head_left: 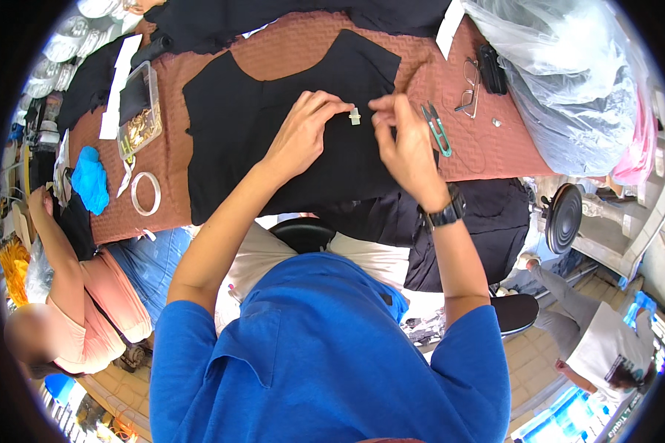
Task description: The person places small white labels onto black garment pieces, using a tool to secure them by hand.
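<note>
Lying flat, seemingly for easy reach, the near black fabric (340,156) has a small pale piece (355,117) over it, between the left hand (300,131), fingertips together at its far edge, and the curled right hand (406,142), whose hold cannot be told.

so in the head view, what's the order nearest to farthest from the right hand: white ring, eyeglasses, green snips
From the right hand:
1. Green snips, just to its right.
2. Eyeglasses, farther right and nearer the table's far side.
3. White ring, well to the left, past the black fabric.
</note>
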`<state>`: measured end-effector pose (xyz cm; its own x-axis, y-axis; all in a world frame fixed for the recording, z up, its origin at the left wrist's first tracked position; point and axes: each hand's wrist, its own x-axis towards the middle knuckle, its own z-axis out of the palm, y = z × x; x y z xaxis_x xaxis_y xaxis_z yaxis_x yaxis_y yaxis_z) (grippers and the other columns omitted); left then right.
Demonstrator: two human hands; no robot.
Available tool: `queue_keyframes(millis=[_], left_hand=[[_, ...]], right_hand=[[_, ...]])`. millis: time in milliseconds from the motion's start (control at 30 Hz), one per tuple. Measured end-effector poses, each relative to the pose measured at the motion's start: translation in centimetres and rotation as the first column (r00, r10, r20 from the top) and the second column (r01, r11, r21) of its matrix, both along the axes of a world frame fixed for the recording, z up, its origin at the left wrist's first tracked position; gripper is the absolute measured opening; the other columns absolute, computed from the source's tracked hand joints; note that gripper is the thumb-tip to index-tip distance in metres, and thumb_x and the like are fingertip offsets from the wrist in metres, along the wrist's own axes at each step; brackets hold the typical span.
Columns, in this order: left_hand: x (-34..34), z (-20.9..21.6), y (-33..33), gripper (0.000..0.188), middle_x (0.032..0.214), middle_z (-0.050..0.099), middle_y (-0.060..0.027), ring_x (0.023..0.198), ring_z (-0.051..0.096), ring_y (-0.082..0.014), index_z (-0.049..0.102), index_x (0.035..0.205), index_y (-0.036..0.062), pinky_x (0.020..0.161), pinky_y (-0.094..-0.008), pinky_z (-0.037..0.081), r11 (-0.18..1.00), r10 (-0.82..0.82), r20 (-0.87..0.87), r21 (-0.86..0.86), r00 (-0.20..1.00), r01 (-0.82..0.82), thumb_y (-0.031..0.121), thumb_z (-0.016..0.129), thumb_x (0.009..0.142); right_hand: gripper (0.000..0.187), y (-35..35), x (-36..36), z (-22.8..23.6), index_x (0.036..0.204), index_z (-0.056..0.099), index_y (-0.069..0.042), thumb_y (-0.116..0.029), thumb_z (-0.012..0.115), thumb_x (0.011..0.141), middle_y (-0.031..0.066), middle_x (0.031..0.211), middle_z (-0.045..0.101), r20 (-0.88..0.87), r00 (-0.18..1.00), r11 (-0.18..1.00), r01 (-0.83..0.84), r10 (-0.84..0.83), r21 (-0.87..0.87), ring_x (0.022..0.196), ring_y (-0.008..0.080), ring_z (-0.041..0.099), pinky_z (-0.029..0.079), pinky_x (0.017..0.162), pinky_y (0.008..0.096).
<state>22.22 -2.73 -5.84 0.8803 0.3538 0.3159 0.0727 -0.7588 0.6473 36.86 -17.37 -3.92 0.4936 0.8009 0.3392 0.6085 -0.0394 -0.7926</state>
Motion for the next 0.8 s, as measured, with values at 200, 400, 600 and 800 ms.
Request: queue_keyframes(millis=[200,400,600,800], left_hand=[[-0.9,-1.1,-3.2,0.027,0.121,0.055,-0.0103,0.112,0.054,-0.0316,0.069,0.118,0.0090,0.096,-0.0426,0.048,0.990,0.053,0.055,0.129,0.997,-0.059,0.006,0.066,0.091],[-1.1,-1.9,-3.4,0.026,0.121,0.056,-0.0092,0.113,0.053,-0.0307,0.069,0.119,0.0112,0.098,-0.0430,0.047,0.984,0.095,0.082,0.146,0.992,-0.107,0.015,0.067,0.094],[-1.3,-1.8,-3.6,0.027,0.120,0.057,-0.0074,0.114,0.053,-0.0284,0.070,0.119,0.0130,0.097,-0.0412,0.047,0.974,0.130,0.063,0.180,0.990,-0.139,0.020,0.068,0.093],[-1.4,-1.6,-3.7,0.028,0.121,0.057,-0.0061,0.115,0.054,-0.0274,0.070,0.119,0.0138,0.098,-0.0408,0.047,0.970,0.136,0.074,0.194,0.988,-0.149,0.021,0.069,0.092]], right_hand=[[0.013,3.0,2.5,-1.6,0.095,0.062,0.003,0.004,0.070,0.085,0.0175,0.090,0.069,0.159,0.971,0.977,-0.153,0.176,-0.147,0.082,0.0297,0.071,0.055,0.071,0.0378],[0.014,4.7,3.1,-0.9,0.086,0.066,0.001,-0.004,0.077,0.078,0.0185,0.086,0.070,0.080,0.974,0.918,-0.171,0.212,-0.358,0.082,0.0349,0.070,0.054,0.072,0.0441],[0.012,5.4,4.7,-1.5,0.085,0.069,0.001,-0.005,0.078,0.080,0.0133,0.074,0.070,0.086,0.947,0.871,-0.248,0.311,-0.424,0.069,0.0221,0.069,0.054,0.066,0.0352],[0.014,6.0,5.0,-1.1,0.083,0.067,0.003,-0.005,0.078,0.081,0.0119,0.071,0.069,0.061,0.938,0.837,-0.274,0.341,-0.474,0.064,0.0184,0.068,0.053,0.061,0.0337]])
